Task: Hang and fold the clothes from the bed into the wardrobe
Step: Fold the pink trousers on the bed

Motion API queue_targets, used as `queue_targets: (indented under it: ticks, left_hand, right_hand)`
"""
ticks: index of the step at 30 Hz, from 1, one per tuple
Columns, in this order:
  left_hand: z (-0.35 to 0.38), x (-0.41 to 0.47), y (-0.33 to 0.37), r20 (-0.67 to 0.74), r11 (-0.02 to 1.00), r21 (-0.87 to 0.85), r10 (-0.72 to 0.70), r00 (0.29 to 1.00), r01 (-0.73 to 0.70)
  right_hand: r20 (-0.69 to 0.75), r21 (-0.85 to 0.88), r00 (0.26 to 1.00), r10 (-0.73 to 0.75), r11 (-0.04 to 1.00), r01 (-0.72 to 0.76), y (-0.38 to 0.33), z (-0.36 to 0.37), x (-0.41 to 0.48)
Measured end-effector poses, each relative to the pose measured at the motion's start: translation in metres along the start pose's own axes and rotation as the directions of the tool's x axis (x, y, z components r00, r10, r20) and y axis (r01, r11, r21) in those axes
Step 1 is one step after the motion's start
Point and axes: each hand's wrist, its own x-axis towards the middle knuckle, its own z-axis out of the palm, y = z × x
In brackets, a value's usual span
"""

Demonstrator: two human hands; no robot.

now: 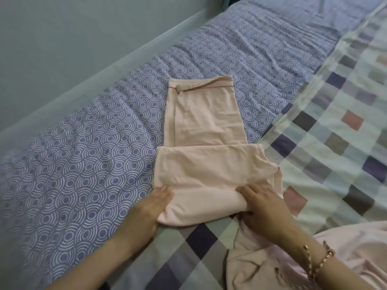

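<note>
A pale pink pair of trousers (pixel 207 130) lies folded lengthwise on the bed, waistband with a thin red line at the far end. Its near part is doubled back into a thick fold. My left hand (pixel 155 206) lies flat against the left end of that fold, fingers straight. My right hand (pixel 266 206) rests on the right end, fingers spread over the cloth, with its thumb tucked under the fold. A second pink garment (pixel 345 258) lies crumpled under my right forearm at the lower right.
The bed has a purple sheet (pixel 94 147) with white ring patterns. A checked quilt (pixel 335 126) covers the right side and the near edge. A pale wall (pixel 52 38) runs along the far left side of the bed. No wardrobe is in view.
</note>
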Motion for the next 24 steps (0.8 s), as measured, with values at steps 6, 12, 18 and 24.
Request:
queue_targets:
  ticks: [6, 12, 18, 24]
  left_hand:
    - [-0.042, -0.026, 0.006, 0.184, 0.927, -0.295, -0.184, 0.965, 0.233]
    - [-0.116, -0.008, 0.012, 0.415, 0.77, -0.484, -0.217, 0.884, 0.416]
    - [-0.068, 0.075, -0.013, 0.349, -0.057, -0.907, -0.656, 0.67, 0.416]
    - [-0.019, 0.083, 0.003, -0.018, 0.402, -0.727, -0.822, 0.57, 0.557]
  right_hand:
    - [0.45, 0.158, 0.889, 0.082, 0.973, -0.17, 0.009, -0.052, 0.009]
    - [0.69, 0.558, 0.719, -0.083, 0.694, -0.455, 0.016, -0.101, 0.022]
    - [0.545, 0.836, 0.808, 0.223, -0.078, -0.543, 0.046, -0.053, 0.053]
    - [0.443, 0.814, 0.724, 0.529, 0.103, -0.572, 0.033, -0.02, 0.061]
